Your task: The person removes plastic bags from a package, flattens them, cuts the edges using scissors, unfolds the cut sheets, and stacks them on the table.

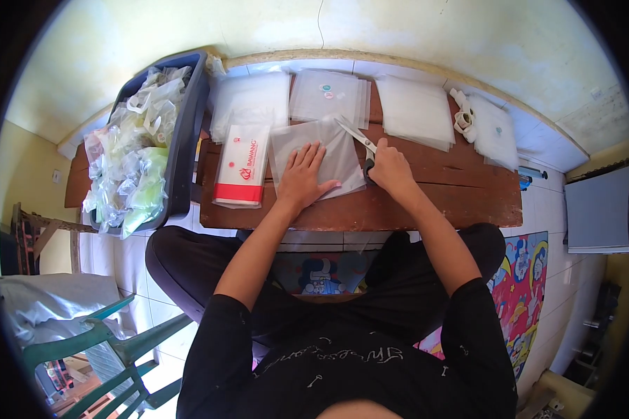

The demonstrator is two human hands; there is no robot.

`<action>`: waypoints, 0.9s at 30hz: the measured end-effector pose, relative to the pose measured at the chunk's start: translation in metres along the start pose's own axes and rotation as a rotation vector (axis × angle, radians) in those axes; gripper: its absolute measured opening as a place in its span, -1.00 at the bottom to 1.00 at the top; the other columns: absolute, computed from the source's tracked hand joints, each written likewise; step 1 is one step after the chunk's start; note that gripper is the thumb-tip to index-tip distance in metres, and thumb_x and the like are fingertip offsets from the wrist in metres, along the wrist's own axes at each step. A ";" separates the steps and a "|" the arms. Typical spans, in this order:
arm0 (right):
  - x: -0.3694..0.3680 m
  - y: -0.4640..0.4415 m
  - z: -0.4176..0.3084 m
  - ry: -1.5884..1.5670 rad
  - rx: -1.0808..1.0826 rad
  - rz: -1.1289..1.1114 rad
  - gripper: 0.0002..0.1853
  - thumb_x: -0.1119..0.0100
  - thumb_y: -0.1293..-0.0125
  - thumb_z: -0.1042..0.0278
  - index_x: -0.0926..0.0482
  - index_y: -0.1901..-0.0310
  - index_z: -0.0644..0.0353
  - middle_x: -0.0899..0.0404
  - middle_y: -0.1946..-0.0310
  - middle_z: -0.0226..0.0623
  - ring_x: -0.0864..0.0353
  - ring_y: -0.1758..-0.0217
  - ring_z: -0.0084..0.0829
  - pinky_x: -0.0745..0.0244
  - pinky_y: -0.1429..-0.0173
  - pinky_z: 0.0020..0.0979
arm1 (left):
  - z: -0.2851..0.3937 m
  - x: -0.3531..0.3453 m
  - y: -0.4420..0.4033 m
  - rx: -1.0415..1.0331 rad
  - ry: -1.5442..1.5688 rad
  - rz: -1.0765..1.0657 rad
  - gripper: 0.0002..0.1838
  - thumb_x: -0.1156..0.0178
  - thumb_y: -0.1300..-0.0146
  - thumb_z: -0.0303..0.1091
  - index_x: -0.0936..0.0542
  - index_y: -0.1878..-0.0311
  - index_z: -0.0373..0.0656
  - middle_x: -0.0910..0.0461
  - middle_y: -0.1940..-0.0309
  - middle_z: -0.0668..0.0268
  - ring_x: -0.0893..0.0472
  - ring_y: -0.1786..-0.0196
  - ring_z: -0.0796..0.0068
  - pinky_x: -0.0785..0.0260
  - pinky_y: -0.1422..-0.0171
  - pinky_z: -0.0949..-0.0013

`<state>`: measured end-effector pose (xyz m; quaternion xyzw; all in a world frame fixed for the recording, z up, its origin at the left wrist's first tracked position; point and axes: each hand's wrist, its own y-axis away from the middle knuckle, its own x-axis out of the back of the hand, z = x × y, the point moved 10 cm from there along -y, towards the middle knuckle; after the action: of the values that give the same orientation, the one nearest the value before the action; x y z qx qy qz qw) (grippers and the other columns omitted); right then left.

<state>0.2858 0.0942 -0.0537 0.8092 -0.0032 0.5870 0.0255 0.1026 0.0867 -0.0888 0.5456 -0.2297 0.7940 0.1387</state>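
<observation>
My left hand [302, 176] lies flat with its fingers spread on a clear plastic bag [337, 159] at the middle of the brown wooden table [454, 199]. In my right hand [391, 166] are scissors [361, 142] with dark handles, their blades pointing up and left over the top right part of the bag. Left of my left hand rests a pack of white and red printed bags [243, 164] marked "BAWANG". Behind my hands are flat stacks of clear bags, one of them [328, 96] with small round labels on it.
A dark bin [201, 91] heaped with crumpled plastic stands at the left. More clear bags [416, 112] lie at the back right, beside a white roll [463, 115]. A green chair [122, 349] is at lower left, a colourful mat [524, 293] at right.
</observation>
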 end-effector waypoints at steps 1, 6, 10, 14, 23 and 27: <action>-0.002 -0.004 0.003 0.000 0.005 -0.002 -0.73 -0.14 -0.13 0.52 -0.32 0.17 0.40 -0.61 0.35 0.27 -0.66 0.19 0.25 -0.60 0.07 0.06 | 0.000 0.000 0.000 -0.001 0.005 0.002 -0.04 -0.17 -0.16 0.35 -0.25 -0.47 -0.13 -0.17 -0.51 0.20 -0.09 -0.57 0.25 0.16 -0.62 0.10; 0.002 -0.015 0.003 0.036 0.073 0.023 -0.67 -0.23 -0.15 0.37 -0.32 0.19 0.39 -0.59 0.37 0.28 -0.63 0.25 0.30 -0.57 0.13 0.12 | 0.000 0.001 0.000 0.005 0.009 -0.003 -0.03 -0.19 -0.15 0.33 -0.24 -0.48 -0.15 -0.17 -0.51 0.19 -0.09 -0.57 0.24 0.16 -0.63 0.11; 0.003 -0.021 0.003 0.056 0.071 0.011 -0.69 -0.19 -0.12 0.51 -0.33 0.15 0.41 -0.62 0.35 0.24 -0.66 0.20 0.23 -0.60 0.09 0.06 | 0.001 0.002 -0.001 0.002 0.010 -0.011 -0.02 -0.20 -0.15 0.32 -0.22 -0.48 -0.15 -0.16 -0.51 0.20 -0.08 -0.57 0.24 0.16 -0.63 0.12; 0.005 -0.024 0.003 0.047 0.080 0.012 -0.64 -0.27 -0.12 0.44 -0.32 0.16 0.40 -0.62 0.35 0.24 -0.66 0.20 0.24 -0.59 0.09 0.06 | 0.001 0.001 -0.001 0.006 0.007 -0.017 -0.02 -0.20 -0.15 0.31 -0.22 -0.49 -0.15 -0.16 -0.51 0.20 -0.08 -0.57 0.24 0.16 -0.63 0.13; 0.003 -0.043 0.001 0.035 0.108 -0.003 -0.41 -0.52 -0.01 0.24 -0.31 0.14 0.39 -0.63 0.36 0.19 -0.67 0.19 0.21 -0.60 0.10 0.01 | 0.001 0.002 -0.001 -0.006 0.001 0.012 -0.04 -0.18 -0.16 0.32 -0.27 -0.45 -0.19 -0.19 -0.50 0.18 -0.11 -0.56 0.24 0.14 -0.62 0.11; 0.025 -0.063 0.005 -0.006 0.057 0.079 -0.36 -0.57 0.03 0.16 -0.32 0.15 0.37 -0.64 0.39 0.18 -0.68 0.20 0.18 -0.61 0.11 0.00 | 0.003 0.004 0.000 -0.002 -0.009 0.000 -0.04 -0.17 -0.17 0.33 -0.27 -0.45 -0.19 -0.18 -0.50 0.18 -0.11 -0.56 0.24 0.15 -0.62 0.11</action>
<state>0.3010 0.1576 -0.0340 0.8105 -0.0184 0.5851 -0.0208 0.1036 0.0850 -0.0842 0.5491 -0.2309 0.7912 0.1383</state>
